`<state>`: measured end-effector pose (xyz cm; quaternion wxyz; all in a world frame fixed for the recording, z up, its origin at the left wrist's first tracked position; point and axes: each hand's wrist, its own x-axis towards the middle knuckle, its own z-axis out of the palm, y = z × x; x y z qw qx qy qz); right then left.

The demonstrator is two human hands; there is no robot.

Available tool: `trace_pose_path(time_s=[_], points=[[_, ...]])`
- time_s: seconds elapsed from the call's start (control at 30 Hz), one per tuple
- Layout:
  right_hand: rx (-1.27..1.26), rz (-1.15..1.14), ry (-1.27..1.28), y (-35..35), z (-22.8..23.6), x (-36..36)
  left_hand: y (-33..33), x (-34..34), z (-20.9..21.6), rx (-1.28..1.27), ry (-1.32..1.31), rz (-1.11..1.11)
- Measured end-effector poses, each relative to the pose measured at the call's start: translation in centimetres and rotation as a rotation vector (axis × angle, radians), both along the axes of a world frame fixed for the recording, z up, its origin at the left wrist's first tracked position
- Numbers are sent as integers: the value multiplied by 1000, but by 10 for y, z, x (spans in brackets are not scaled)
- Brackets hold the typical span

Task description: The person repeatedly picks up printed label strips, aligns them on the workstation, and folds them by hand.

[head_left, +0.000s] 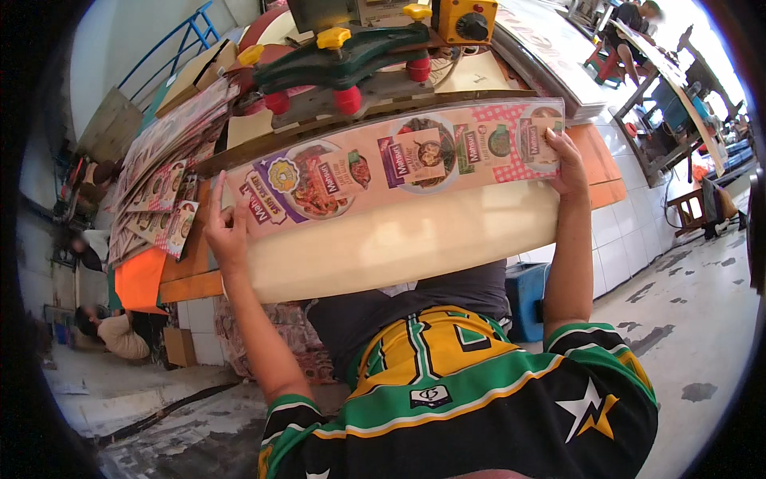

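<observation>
A long printed strip (379,164), pink with pictures of food dishes and packets, lies crosswise in front of me. My left hand (227,235) is at its left end, index finger stretched along the edge and the other fingers curled. At the right end my right hand (568,164) grips the strip, thumb on the printed face. Below the strip, toward my body, spreads a plain cream panel (399,239); whether it is joined to the strip I cannot tell. Just beyond stands a machine (343,60) with a dark green frame, yellow knobs and red rollers.
Stacks of printed sheets (163,172) lie on the left of the orange-brown table (191,279). A yellow control box (468,21) with a black dial is at the back. A blue bin (527,302) stands below right. Other people (630,36) sit farther off, right and left.
</observation>
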<state>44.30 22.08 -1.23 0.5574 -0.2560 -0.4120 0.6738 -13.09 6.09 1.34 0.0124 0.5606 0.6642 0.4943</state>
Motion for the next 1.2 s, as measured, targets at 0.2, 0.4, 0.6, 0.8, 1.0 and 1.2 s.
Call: trace_pose_path(time_s=[0.2,0.4,0.6,0.8,1.0,1.2], points=[[-23,-57,-30,0,2,-7,3,-11,-12,90,-48,-69],[-8,-14,-46,0,-1,4,2,1,-3,36,-6,-10],[-29,34,-40,0,8,-1,5,6,2,28,-61,100],[-11,100,-227,5,16,6,17,-3,-7,234,76,102],[23,183,-264,13,16,14,26,9,-3,235,-61,169],[55,224,-278,18,17,11,27,-12,-19,374,-102,242]])
